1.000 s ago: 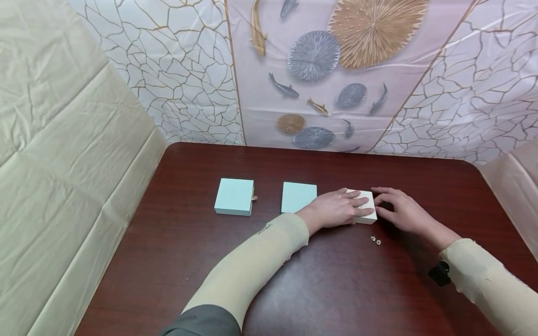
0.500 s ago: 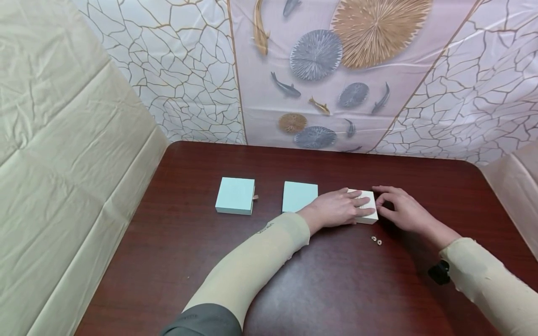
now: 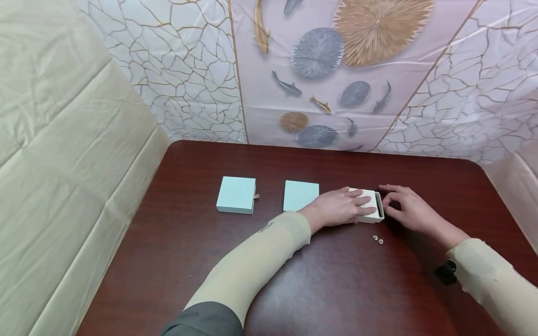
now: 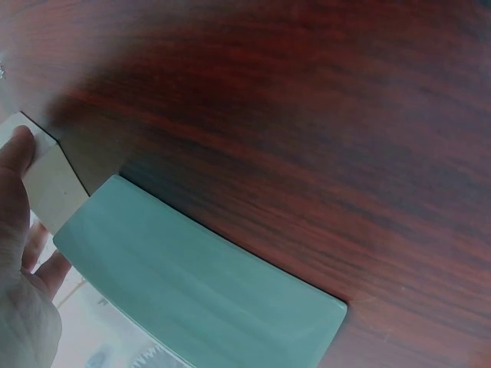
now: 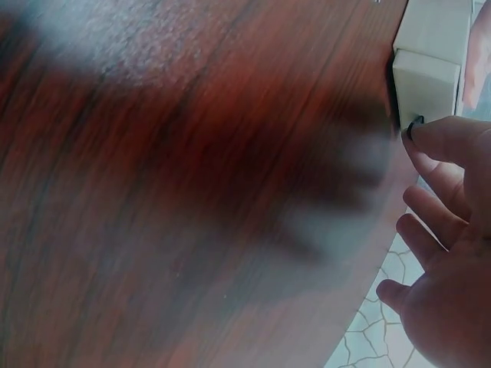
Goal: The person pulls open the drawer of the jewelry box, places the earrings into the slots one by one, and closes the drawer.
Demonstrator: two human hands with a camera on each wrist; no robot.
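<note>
A white drawer box [image 3: 366,212] sits right of centre, its drawer [image 3: 380,205] pulled partly out to the right, with a dark gap showing behind its front. My left hand [image 3: 336,207] grips the box, fingers spread across the top; in the left wrist view the thumb [image 4: 21,142] is on its near side. At the drawer's front, my right hand [image 3: 409,207] pinches a small black pull tab [image 5: 415,124] between thumb and forefinger, other fingers loosely bent. Two small shiny gold-toned pieces [image 3: 378,240] lie on the table just in front of the box.
A pale teal box [image 3: 300,196] lies beneath and behind my left wrist. Farther left stands another teal box [image 3: 236,194] with a pinkish ribbon tab [image 3: 257,196] on its right side. The dark red wooden table [image 3: 328,289] ends at a patterned cloth [image 3: 269,107] behind.
My right hand has moved slightly right, and the white box's drawer has slid out a little, opening a dark gap. The left hand has stayed on the box.
</note>
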